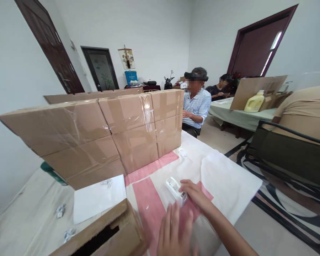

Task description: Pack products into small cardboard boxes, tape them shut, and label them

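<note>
Pale walls [154, 25] surround a desk [226, 177] spread with a white cloth marked by pinkish-red bands. Taped cardboard boxes [133, 131], stacked in rows, stand along its far side; beyond them sits a co-worker [200, 105] in a light blue shirt. Farther right, a yellow jug [254, 102] stands on another, green-covered desk [218, 108]. On the nearer desk, a small white device [173, 188] lies in front of the person. The right hand [193, 193] touches its right side with bent fingers; whether that grip closes around it cannot be told. Just below, the blurred left hand [173, 231] has its grip spread, fingers extended, holding nothing visible. An open carton [132, 227] and a white sheet [96, 202] lie to the left.
</note>
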Action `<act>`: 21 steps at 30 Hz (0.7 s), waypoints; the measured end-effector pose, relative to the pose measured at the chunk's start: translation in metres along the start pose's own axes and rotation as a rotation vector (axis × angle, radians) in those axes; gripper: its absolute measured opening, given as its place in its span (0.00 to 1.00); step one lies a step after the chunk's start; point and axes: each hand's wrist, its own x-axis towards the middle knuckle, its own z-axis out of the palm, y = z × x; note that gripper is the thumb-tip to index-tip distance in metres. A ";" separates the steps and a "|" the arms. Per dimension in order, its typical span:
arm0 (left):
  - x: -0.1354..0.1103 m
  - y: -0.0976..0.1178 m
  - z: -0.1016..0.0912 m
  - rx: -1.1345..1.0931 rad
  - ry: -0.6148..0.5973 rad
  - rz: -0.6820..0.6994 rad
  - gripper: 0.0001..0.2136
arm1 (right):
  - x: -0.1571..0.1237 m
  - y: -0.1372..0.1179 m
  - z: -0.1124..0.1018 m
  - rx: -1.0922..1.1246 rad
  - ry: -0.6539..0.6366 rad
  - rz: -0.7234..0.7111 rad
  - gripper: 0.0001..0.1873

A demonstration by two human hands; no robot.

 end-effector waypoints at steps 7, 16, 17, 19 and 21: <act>0.082 -0.019 0.043 -0.192 -0.020 -0.316 0.37 | 0.002 -0.005 0.006 0.073 0.004 0.011 0.11; 0.087 -0.046 0.064 -0.342 0.174 -0.308 0.50 | 0.006 -0.011 0.021 0.053 0.093 -0.003 0.15; 0.086 -0.046 0.064 -0.341 0.180 -0.302 0.50 | 0.007 -0.012 0.023 0.059 0.109 -0.009 0.15; 0.086 -0.047 0.064 -0.338 0.184 -0.299 0.51 | 0.005 -0.012 0.025 0.067 0.148 -0.016 0.13; 0.086 -0.048 0.063 -0.332 0.178 -0.309 0.52 | -0.001 -0.010 0.024 0.068 0.186 -0.013 0.13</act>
